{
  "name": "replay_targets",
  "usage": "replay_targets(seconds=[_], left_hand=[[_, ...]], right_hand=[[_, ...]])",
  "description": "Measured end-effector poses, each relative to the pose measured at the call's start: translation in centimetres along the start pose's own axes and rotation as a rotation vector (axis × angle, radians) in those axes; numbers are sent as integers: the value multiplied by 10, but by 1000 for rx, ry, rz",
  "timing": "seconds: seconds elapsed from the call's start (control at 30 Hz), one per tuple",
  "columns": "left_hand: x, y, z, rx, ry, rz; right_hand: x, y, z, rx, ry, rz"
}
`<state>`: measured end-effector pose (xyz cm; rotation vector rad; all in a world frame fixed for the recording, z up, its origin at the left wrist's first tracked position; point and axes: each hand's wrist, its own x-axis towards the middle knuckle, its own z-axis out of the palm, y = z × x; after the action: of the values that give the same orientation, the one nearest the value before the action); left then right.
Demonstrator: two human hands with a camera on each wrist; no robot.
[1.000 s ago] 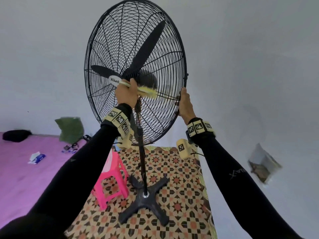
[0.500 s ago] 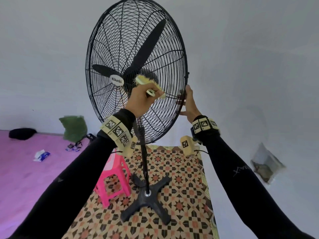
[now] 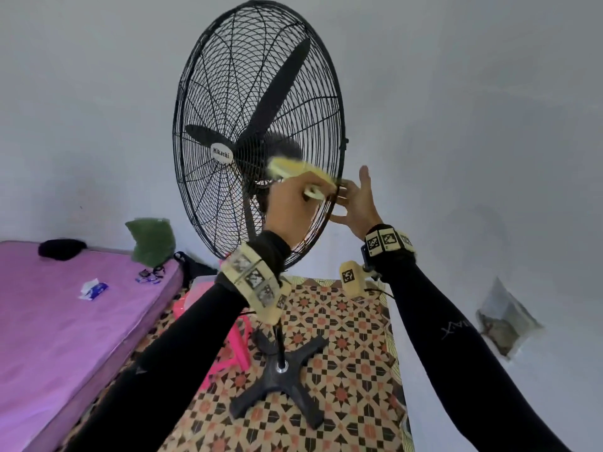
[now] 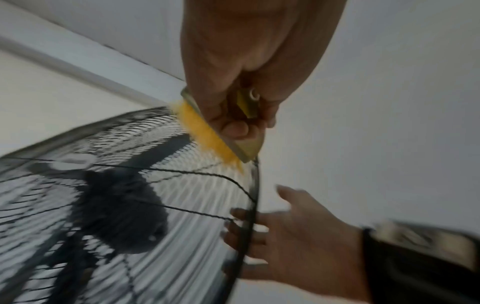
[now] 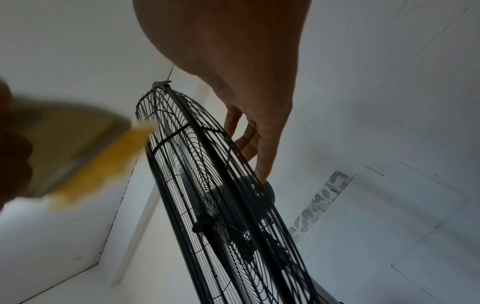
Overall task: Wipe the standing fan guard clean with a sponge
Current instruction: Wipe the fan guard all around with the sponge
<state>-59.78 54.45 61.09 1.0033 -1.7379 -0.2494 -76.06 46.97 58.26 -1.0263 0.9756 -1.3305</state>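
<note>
Two hands | left hand (image 3: 295, 203) grips sponge (image 3: 293, 168) | right hand (image 3: 357, 203) steadies fan guard (image 3: 208, 93)

Your floor is covered by a patterned mat (image 3: 342, 337) in orange, black and cream star tiles. The black cross-shaped fan base (image 3: 280, 376) stands directly on it, near the mat's middle, with the pole rising from its hub. A pink plastic stool (image 3: 239, 340) stands on the mat just left of the base, partly hidden behind your left sleeve.

To your left, a bed with a pink sheet (image 3: 58, 337) adjoins the mat. On the sheet: a dark bundle (image 3: 62, 248) at the far edge, a green cushion (image 3: 151, 241) at the far corner against the wall, a white-and-blue packet (image 3: 94, 289), and some small objects (image 3: 148, 276) too small to tell.
</note>
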Motion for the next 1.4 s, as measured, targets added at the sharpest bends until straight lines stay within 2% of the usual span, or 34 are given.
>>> replay_targets(seconds=[0.07,0.1,0.23,0.3,0.33,0.43,0.47,0.5,0.6,0.67,0.73,0.83,0.87,0.97,1.03,1.13,1.2,1.3,1.4], left_hand=[[5,-12,-22,-23,101,-84],[6,-15,-31,-77,97,-128],[-4,2,-19,-325,-150,-153],[-8,2,-9,-345,-195,-144],[-6,-2,-10,-316,-159,-162],[7,-26,-31,-174,70,-233],[9,-32,-38,-189,101,-255],[9,-35,-43,-244,77,-260],[3,-25,-38,-429,-154,-182],[1,-23,-28,-441,-238,-143],[5,-30,-27,-419,-208,-158],[20,-62,-45,-388,-9,-250],[24,-71,-53,-425,18,-288],[34,-84,-67,-651,-46,-360],[40,-88,-72,-721,-76,-364],[51,-98,-74,-650,-128,-390],[55,-109,-73,-495,-198,-423],[53,-132,-75,-239,-294,-362],[60,-145,-90,-334,-293,-297]], right_hand=[[-2,0,2,-9,14,-4],[-3,0,4,-29,20,-6],[-5,-3,8,-73,24,-19],[-6,-4,7,-62,33,-12],[-6,-4,6,-55,32,-12],[-7,-4,3,-53,24,-14],[-7,-3,3,-59,20,-14],[-7,-3,4,-74,20,-17],[-7,-3,10,-105,31,-30],[-8,-3,12,-94,42,-23],[-8,-4,11,-91,52,-20],[-12,-5,10,-104,63,-25],[-12,-5,10,-120,64,-21],[-8,-3,19,-195,79,-38],[-2,-3,29,-289,133,-106],[0,-10,39,-407,295,-262],[9,-10,41,-416,363,-295],[17,-16,48,-456,433,-320],[29,-29,55,-536,532,-398]])
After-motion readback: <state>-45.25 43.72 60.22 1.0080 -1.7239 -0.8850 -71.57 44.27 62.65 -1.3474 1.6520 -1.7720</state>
